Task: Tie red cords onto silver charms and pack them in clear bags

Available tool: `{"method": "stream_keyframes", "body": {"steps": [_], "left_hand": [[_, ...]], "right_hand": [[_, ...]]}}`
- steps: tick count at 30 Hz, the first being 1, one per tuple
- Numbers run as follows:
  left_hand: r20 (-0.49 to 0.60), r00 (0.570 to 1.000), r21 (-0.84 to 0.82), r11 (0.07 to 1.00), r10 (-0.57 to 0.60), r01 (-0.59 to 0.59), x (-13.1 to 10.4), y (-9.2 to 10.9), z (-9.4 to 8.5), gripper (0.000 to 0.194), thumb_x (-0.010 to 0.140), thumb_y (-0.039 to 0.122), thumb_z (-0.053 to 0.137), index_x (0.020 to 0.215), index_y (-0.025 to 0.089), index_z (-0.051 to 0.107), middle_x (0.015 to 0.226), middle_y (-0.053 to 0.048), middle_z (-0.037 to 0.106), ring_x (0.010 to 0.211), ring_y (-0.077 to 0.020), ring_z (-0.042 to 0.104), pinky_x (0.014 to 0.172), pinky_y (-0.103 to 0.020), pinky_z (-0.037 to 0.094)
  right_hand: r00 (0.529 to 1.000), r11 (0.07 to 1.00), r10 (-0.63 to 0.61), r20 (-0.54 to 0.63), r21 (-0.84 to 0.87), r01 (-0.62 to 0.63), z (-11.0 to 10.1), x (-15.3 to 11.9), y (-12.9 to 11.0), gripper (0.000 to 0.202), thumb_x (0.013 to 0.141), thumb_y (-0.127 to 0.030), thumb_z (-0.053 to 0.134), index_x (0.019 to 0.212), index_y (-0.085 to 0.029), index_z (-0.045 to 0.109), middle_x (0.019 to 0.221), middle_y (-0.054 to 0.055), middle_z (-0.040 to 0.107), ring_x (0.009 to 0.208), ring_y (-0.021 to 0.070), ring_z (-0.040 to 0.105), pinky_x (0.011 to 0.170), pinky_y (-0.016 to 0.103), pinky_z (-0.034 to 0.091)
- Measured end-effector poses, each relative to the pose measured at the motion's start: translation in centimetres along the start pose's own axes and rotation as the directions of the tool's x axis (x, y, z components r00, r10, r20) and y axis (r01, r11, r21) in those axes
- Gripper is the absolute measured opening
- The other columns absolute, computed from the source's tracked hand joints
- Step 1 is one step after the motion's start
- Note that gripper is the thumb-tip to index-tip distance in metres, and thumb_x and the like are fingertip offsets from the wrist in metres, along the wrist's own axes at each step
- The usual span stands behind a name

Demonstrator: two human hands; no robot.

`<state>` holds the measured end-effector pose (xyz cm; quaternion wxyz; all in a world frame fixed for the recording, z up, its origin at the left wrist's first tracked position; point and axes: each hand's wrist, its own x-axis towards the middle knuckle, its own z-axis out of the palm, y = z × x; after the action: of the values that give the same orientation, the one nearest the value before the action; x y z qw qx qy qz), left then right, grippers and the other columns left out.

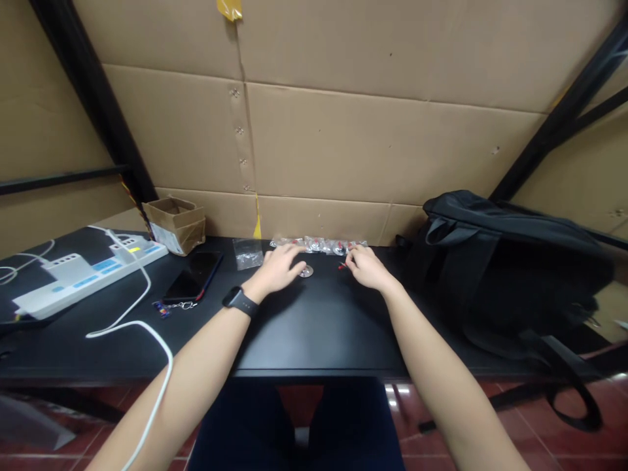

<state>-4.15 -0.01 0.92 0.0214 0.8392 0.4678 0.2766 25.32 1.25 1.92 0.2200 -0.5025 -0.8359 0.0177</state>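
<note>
My left hand (279,267), with a dark watch (239,300) on the wrist, is over the black table with its fingers stretched out. Beside its thumb lies a small, round, shiny disc (307,271); whether the thumb touches it I cannot tell. My right hand (367,268) is closed in a pinch to the right of the disc. At its fingertips shows a tiny red piece (342,266), too small to name. Just beyond both hands runs a row of small clear plastic packets (321,245) with red and silvery contents. A flat clear plastic bag (248,254) lies left of my left hand.
On the left are a white power strip (93,278) with chargers, a white cable (147,278) crossing my left forearm, a dark phone (193,278) with a keyring charm, and an opened cardboard box (179,226). A black backpack (515,268) stands at the right. Cardboard (333,144) walls the back.
</note>
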Motion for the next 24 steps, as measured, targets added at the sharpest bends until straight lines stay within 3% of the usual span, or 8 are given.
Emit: {"method": "stream_keyframes", "body": {"steps": [2,5,8,13,19,24], "left_hand": [[0.044,0.996,-0.013,0.997,0.076,-0.076,0.2,0.9,1.2,0.039,0.099,0.035,0.046,0.135,0.029,0.059,0.135,-0.010,0.062,0.123,-0.0287,0.054,0.098,-0.042,0.036],[0.090,0.992,0.020,0.995,0.093,-0.096,0.2,1.2,2.0,0.030,0.097,0.024,0.045,0.111,0.027,0.072,0.114,-0.008,0.072,0.107,-0.0260,0.062,0.093,-0.039,0.032],[0.081,0.993,0.036,0.995,0.085,-0.088,0.0,0.6,1.7,0.027,0.093,0.021,0.049,0.091,0.025,0.076,0.099,-0.007,0.075,0.097,-0.0249,0.065,0.089,-0.039,0.029],[0.036,0.999,0.065,0.998,0.017,-0.019,0.0,0.2,1.3,0.021,0.090,0.026,0.057,0.079,0.023,0.074,0.084,-0.009,0.076,0.085,-0.0257,0.065,0.089,-0.042,0.027],[0.040,0.997,0.012,0.997,0.069,-0.070,0.0,0.9,1.7,0.017,0.091,0.031,0.059,0.096,0.027,0.075,0.092,-0.008,0.076,0.093,-0.0267,0.064,0.090,-0.041,0.026],[0.054,0.995,0.003,0.996,0.086,-0.086,0.0,1.5,1.7,0.019,0.093,0.030,0.057,0.089,0.024,0.075,0.093,-0.008,0.074,0.094,-0.0261,0.061,0.090,-0.042,0.026]], "right_hand": [[1.000,1.000,0.000,-0.009,0.008,0.001,0.2,0.1,0.0,0.015,0.092,-0.018,0.051,0.081,-0.020,0.062,0.112,0.012,0.065,0.114,0.0262,0.055,0.100,0.039,0.043],[1.000,0.999,0.027,0.006,0.021,-0.027,0.4,0.1,-0.1,0.014,0.093,-0.021,0.054,0.082,-0.020,0.062,0.120,0.012,0.063,0.118,0.0271,0.054,0.101,0.041,0.042],[0.998,0.998,0.054,0.026,0.037,-0.055,0.5,0.0,-0.1,0.013,0.092,-0.020,0.055,0.082,-0.019,0.062,0.123,0.011,0.063,0.117,0.0266,0.054,0.101,0.041,0.041],[0.998,0.997,0.047,0.048,0.051,-0.050,0.7,0.2,-0.1,0.015,0.091,-0.019,0.058,0.078,-0.019,0.065,0.119,0.010,0.065,0.112,0.0248,0.058,0.101,0.038,0.041],[0.999,0.990,-0.011,0.042,0.144,0.005,0.4,0.3,-0.7,0.015,0.086,-0.013,0.057,0.075,-0.018,0.066,0.096,0.008,0.070,0.093,0.0209,0.063,0.089,0.032,0.046],[0.995,0.981,-0.040,0.095,0.192,0.021,0.5,0.3,-1.2,0.013,0.085,-0.014,0.060,0.075,-0.018,0.068,0.091,0.006,0.069,0.088,0.0199,0.063,0.085,0.031,0.046]]}}
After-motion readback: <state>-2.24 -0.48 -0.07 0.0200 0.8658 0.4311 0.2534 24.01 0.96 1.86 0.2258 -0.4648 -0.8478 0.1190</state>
